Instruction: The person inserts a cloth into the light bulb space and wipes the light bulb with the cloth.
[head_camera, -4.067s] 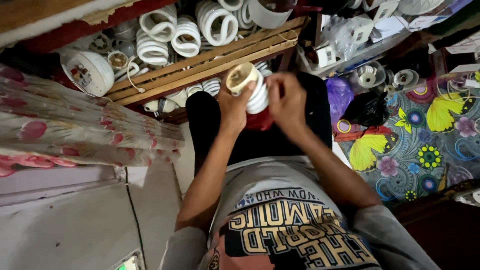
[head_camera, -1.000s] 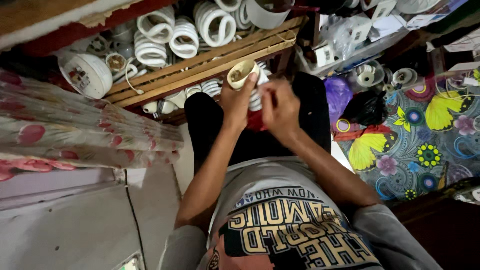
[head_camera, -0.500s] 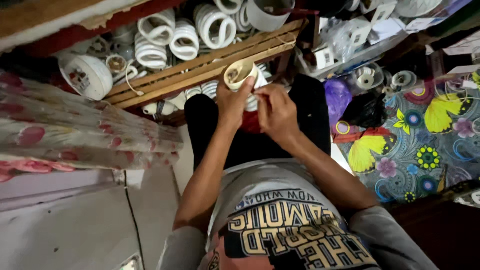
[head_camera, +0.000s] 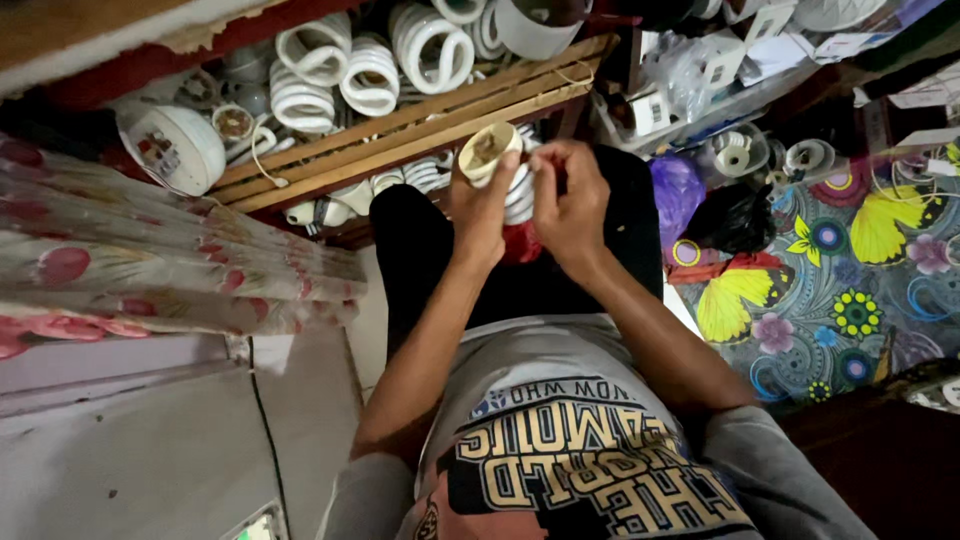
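Note:
My left hand (head_camera: 480, 205) grips the round beige base (head_camera: 490, 148) of a spiral lamp and tilts its open end toward me. My right hand (head_camera: 570, 200) pinches the lamp's white coiled tube (head_camera: 520, 192) just beside the base. Both hands are held together above my black-trousered lap (head_camera: 420, 250). A small red object (head_camera: 520, 243) shows just below the hands, partly hidden by them. I cannot tell what it is.
A wooden crate (head_camera: 420, 125) ahead holds several white spiral lamps (head_camera: 370, 75). A white round housing (head_camera: 175, 148) lies at the left above a floral cloth (head_camera: 150, 270). At the right are a purple bag (head_camera: 675, 190), a black bag (head_camera: 735, 215) and a colourful flowered mat (head_camera: 850, 290).
The hands with the lamp have risen slightly toward the crate over the last seconds. The right hand's fingers have closed in over the coil. In the last half second almost nothing has moved.

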